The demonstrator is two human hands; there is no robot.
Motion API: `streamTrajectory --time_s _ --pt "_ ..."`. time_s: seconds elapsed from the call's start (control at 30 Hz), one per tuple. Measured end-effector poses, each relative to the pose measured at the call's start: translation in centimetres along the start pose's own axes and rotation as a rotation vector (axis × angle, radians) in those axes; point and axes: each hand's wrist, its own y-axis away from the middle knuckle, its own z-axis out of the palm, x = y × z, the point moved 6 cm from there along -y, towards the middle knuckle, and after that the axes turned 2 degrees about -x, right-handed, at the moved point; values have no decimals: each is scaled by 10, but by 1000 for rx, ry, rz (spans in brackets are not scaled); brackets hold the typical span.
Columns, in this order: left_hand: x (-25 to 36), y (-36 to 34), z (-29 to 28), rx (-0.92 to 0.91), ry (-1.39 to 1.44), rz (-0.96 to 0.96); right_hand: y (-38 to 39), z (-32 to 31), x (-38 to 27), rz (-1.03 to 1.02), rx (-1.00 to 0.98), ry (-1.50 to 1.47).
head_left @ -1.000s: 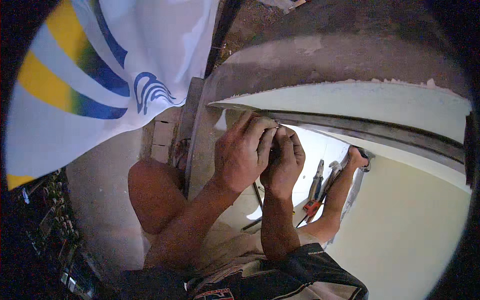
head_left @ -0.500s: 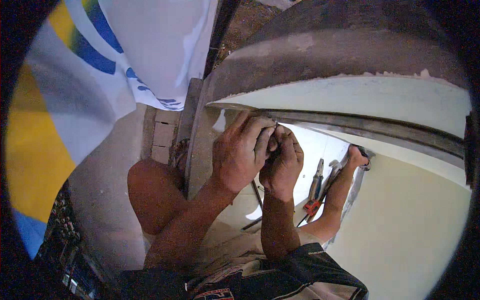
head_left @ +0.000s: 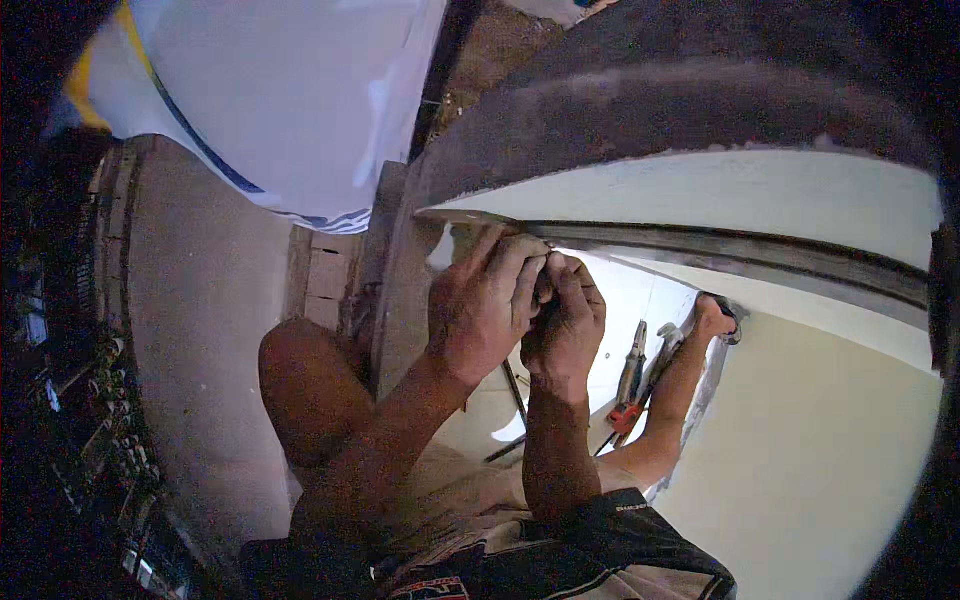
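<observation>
Head view: the white, blue-striped cloth (head_left: 270,100) has swung up, seemingly without disturbing the handwork. The bare left hand (head_left: 475,312) and right hand (head_left: 563,335) stay pinched narrow beside the long dark rail (head_left: 720,252); anything held is hidden.

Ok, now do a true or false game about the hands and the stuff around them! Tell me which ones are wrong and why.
1. The left hand and the right hand are close together. True.
2. Both hands wear gloves. False: both are bare.
3. The pliers lie to the right of the hands in the picture. True.
4. Something red lies by the pliers' tips. False: the red thing is by their handle end.
5. The person wears bright green. False: the clothes at the bottom edge are mostly black with paler parts.
6. A mostly whitish cloth shows at the upper left. True.
</observation>
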Motion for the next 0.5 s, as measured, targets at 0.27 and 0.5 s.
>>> streamTrajectory --time_s 0.27,0.5 --pt "6 2 4 54 -32 56 2 2 -4 76 -29 -67" --pt "15 2 8 76 -22 77 0 3 3 224 -103 -274"
